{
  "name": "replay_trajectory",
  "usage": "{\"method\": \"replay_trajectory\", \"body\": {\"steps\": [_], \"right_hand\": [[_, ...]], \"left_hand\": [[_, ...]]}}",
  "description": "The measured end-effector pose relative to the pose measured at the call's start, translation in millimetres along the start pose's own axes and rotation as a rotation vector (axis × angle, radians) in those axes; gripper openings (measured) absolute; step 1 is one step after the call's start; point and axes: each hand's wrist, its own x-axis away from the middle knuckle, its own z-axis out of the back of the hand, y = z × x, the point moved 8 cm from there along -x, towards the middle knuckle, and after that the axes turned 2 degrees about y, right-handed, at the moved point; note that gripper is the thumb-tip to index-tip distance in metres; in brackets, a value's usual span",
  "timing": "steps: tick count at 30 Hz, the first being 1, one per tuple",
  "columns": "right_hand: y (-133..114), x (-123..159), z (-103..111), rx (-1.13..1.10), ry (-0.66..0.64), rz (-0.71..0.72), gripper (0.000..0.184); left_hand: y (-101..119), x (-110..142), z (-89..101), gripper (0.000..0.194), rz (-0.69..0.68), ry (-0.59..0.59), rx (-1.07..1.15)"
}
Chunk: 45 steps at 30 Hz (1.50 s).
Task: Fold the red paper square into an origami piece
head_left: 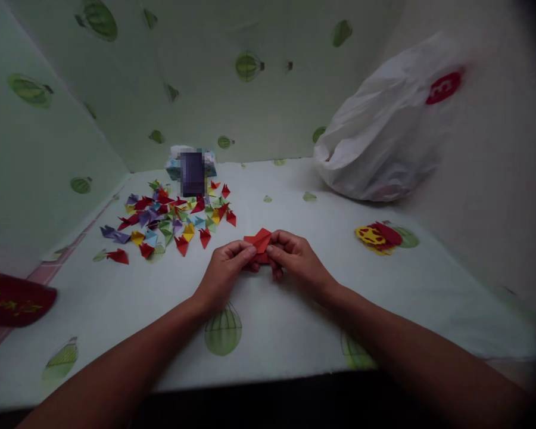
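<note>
From the head camera, at the centre, the left hand and right hand pinched opposite edges of red paper; folded papers lay toward ten o'clock. Uneven pulling risked tearing or skewing its folds.

Both hands, left and right, pinch a folded red paper between them, right over the pale counter! Beyond the left hand, a scatter of colourful folded papers runs up to a pixelated dark object, perhaps a phone. Over on the right, a white plastic bag slumps behind yellow and red cut-outs.
</note>
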Motion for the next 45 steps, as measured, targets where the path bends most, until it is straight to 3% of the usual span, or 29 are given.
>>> {"method": "replay_trajectory", "body": {"steps": [7, 14, 22, 29, 34, 39, 45], "right_hand": [[5.0, 0.1, 0.7, 0.029, 0.017, -0.009, 0.021], [6.6, 1.1, 1.0, 0.080, 0.034, 0.005, 0.022], [7.6, 1.6, -3.0, -0.028, -0.021, -0.029, 0.026], [7.4, 2.8, -3.3, -0.026, -0.026, -0.035, 0.027], [7.5, 0.1, 1.0, 0.063, 0.006, -0.004, 0.026], [11.0, -1.4, -1.3, 0.058, -0.024, -0.024, 0.028], [6.4, -0.4, 3.2, -0.073, 0.040, 0.043, 0.028]], "left_hand": [[8.2, 2.8, -7.3, 0.026, -0.078, -0.053, -0.147], [9.4, 1.9, -4.0, 0.026, -0.084, 0.004, -0.123], [-1.6, -0.9, -5.0, 0.025, 0.017, -0.040, 0.094], [-3.6, -1.1, -2.8, 0.023, 0.033, -0.015, 0.130], [-6.5, -3.4, -4.4, 0.022, 0.062, -0.064, 0.060], [4.6, -1.9, -3.3, 0.021, -0.039, -0.045, -0.158], [1.9, 3.0, -18.3, 0.022, 0.022, -0.173, -0.013]]}}
